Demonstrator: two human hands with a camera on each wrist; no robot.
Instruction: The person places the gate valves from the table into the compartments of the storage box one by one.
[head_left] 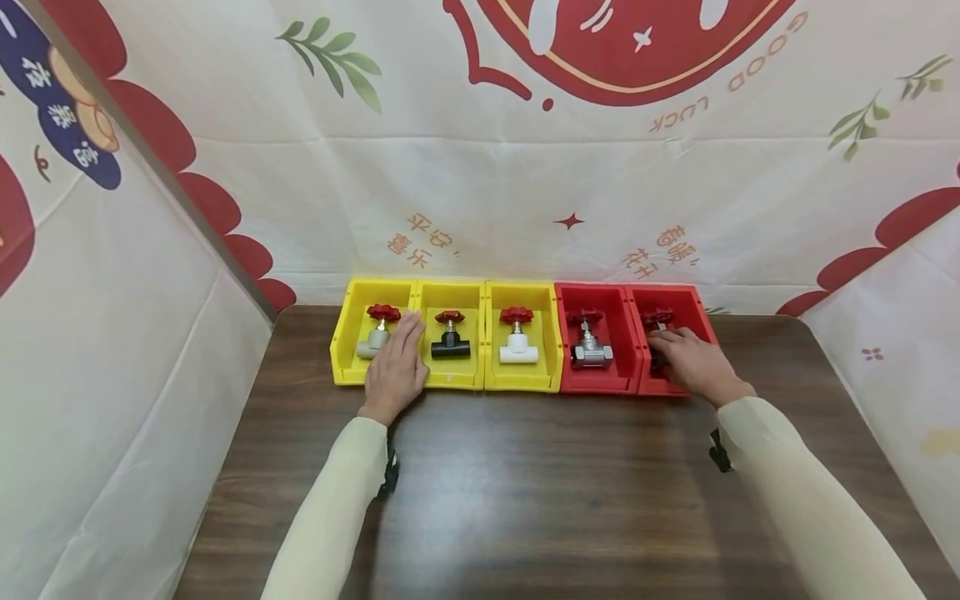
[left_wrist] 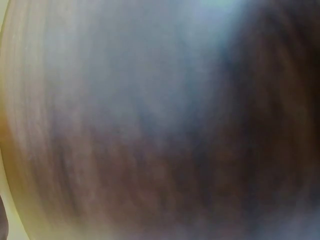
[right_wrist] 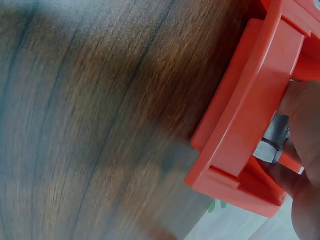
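My left hand [head_left: 396, 371] lies with extended fingers over the divide between the two leftmost yellow bins. Beside it, a grey plastic valve [head_left: 375, 340] with a red handwheel sits in the first bin, and a black valve [head_left: 450, 342] in the second. My right hand [head_left: 696, 364] reaches into the rightmost red bin [head_left: 705, 321]. There it grips a metal valve [right_wrist: 272, 137] by its body, thumb and fingers on either side in the right wrist view. That valve's red handwheel shows past the fingertips in the head view; much of its body is hidden.
A white valve [head_left: 518, 343] occupies the third yellow bin [head_left: 555, 367]. In the other red bin [head_left: 600, 385] stands a silver metal valve [head_left: 592, 348]. The bins line the back of a brown wooden table [head_left: 525, 483], against a printed cloth [head_left: 487, 200].
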